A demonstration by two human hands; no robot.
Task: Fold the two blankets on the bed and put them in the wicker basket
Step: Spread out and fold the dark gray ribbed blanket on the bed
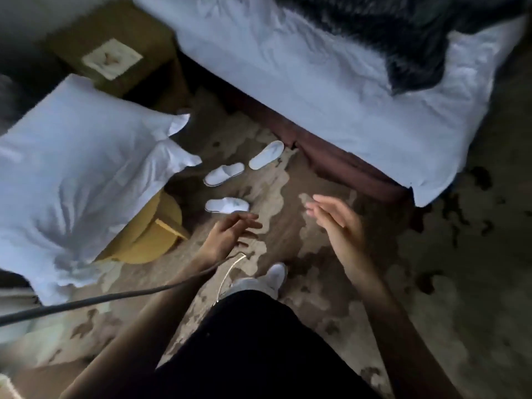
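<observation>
Step up to the bed [288, 70] and take the dark furry blanket [403, 33] lying at its far side by two corners of one edge, so it hangs flat for folding. The wicker basket is out of view. Your left hand [230, 234] and right hand [336, 223] reach forward over the carpet, fingers loosely extended, holding nothing.

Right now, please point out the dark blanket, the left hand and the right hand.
dark blanket [403, 36], head view, fuzzy middle part.
left hand [229, 234], head view, middle of hand.
right hand [336, 223], head view, middle of hand.
</observation>
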